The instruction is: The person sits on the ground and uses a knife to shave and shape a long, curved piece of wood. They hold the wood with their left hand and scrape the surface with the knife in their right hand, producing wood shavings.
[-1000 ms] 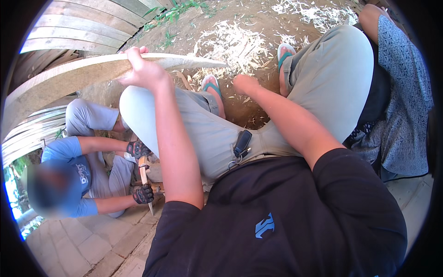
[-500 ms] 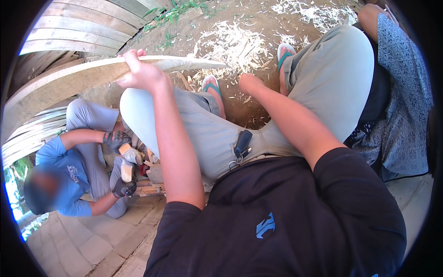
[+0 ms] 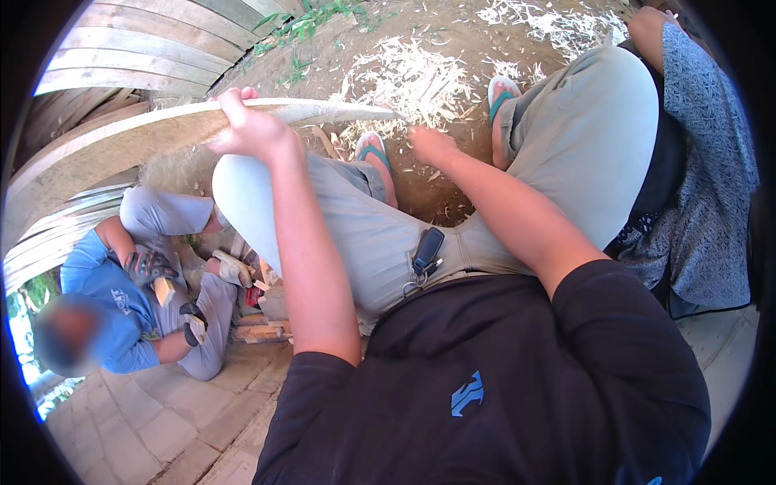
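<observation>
A long pale wooden plank (image 3: 121, 153) curves in from the left edge and tapers to a thin end near the middle. My left hand (image 3: 246, 121) is closed round it, with the thumb over the upper edge. Just beyond the thin end, my right hand (image 3: 432, 147) is closed in a fist. Whatever it may hold is hidden or too small to name. Both forearms reach out over my spread knees. Beneath the plank's thin end, a heap of pale wood shavings (image 3: 408, 85) covers the brown dirt.
At the left sits a co-worker in a blue shirt (image 3: 101, 271), with gloved hands and a wooden block (image 3: 164, 291). Wood pieces (image 3: 259, 332) lie between us. Someone in patterned grey cloth (image 3: 711, 162) sits close on my right. A board wall (image 3: 153, 48) stands at upper left.
My right hand has shifted slightly left, closer to the plank's thin end. My left hand stays on the plank. The co-worker's gloved hands have drawn back toward their body.
</observation>
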The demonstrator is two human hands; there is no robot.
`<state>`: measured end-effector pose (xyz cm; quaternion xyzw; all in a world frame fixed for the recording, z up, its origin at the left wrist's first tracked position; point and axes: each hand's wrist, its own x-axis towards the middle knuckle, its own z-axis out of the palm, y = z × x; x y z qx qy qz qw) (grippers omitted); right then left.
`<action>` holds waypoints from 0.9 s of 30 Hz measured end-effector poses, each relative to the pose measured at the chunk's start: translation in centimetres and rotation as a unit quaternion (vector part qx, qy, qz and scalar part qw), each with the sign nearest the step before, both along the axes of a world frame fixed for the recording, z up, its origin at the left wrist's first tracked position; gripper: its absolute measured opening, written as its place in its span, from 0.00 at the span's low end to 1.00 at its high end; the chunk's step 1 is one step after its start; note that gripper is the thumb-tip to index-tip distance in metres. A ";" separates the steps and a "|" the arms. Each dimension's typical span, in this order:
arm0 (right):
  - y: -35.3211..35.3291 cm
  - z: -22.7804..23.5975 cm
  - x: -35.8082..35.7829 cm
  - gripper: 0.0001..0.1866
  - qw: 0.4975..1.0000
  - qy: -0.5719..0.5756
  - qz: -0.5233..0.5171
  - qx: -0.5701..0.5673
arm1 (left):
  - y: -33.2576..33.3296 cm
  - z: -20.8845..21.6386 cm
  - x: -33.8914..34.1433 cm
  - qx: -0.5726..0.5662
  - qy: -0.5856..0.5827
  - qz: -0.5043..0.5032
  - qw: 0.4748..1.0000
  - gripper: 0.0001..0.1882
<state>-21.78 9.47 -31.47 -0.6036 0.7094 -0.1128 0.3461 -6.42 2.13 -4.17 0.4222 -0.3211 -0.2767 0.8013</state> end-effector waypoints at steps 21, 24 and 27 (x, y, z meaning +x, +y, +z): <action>-0.2 1.9 1.4 0.20 0.998 0.026 -0.030 0.057 | -0.1 -0.4 0.6 -0.016 -0.022 -0.011 1.000 0.20; -0.6 4.2 2.3 0.17 0.999 0.005 -0.045 0.004 | 0.2 -0.6 0.8 -0.029 -0.034 -0.020 0.999 0.20; -0.7 8.0 3.6 0.19 0.995 -0.027 -0.044 -0.081 | 0.5 -0.4 0.9 -0.011 -0.014 -0.004 1.000 0.21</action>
